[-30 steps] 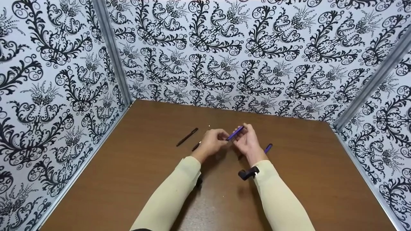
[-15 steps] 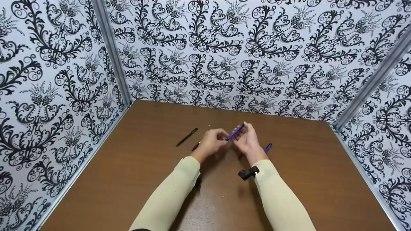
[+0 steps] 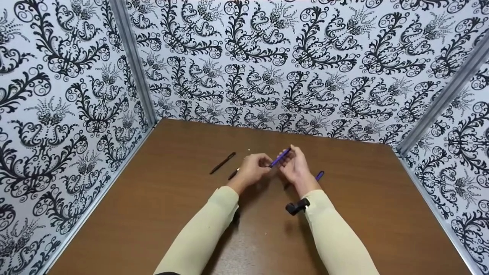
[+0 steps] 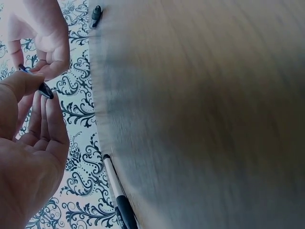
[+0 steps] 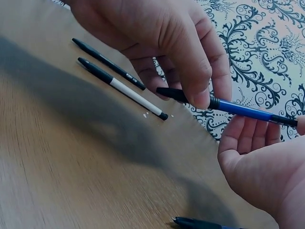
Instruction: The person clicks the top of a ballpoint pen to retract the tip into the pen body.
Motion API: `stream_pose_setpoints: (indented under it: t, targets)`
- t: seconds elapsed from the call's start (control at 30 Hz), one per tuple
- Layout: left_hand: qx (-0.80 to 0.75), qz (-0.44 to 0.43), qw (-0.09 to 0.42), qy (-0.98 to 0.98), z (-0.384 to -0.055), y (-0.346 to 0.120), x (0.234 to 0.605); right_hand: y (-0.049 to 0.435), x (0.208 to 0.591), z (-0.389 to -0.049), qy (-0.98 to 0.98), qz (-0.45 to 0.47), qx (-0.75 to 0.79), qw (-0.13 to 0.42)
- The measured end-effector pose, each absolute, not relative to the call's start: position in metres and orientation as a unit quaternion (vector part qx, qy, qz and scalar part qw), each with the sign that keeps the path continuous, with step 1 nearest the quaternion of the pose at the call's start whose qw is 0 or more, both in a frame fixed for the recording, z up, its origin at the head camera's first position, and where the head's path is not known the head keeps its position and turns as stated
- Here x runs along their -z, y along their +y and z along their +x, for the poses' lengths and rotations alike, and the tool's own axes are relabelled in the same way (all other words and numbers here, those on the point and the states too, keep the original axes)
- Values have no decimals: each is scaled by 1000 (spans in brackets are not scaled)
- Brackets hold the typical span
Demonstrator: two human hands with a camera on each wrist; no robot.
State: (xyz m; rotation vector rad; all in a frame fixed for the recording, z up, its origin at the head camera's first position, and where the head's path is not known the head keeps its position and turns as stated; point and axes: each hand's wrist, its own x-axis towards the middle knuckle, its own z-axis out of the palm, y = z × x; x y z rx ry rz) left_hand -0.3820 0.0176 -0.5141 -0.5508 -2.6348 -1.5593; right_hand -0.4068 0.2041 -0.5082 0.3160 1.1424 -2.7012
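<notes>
Both hands hold a blue pen with a black grip above the table, tilted up to the right. My left hand pinches its black grip end between thumb and fingers, seen closely in the right wrist view. My right hand holds the other end, its thumb at the pen's top and the fingers loosely curled behind the barrel. In the left wrist view only the pen's dark tip and a bit of blue show past the left thumb.
On the brown table, left of the hands, lie a black pen and a white pen with a black grip. A second blue pen lies partly hidden by the right wrist. Patterned walls enclose the table.
The right wrist has shifted very slightly to the right. Both hands keep their hold on the blue pen, and the pens on the table have stayed put.
</notes>
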Motion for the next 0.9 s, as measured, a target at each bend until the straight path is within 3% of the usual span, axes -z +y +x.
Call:
stream_pose_setpoints:
  t: [0.23,0.9]
  targets:
    - [501,-171,9,-848,-380,15,513,207,509,-406,437,90,891,83]
    - [511,-154,11,-846,-380,11,514,214,512,-402,622,21,782,-37]
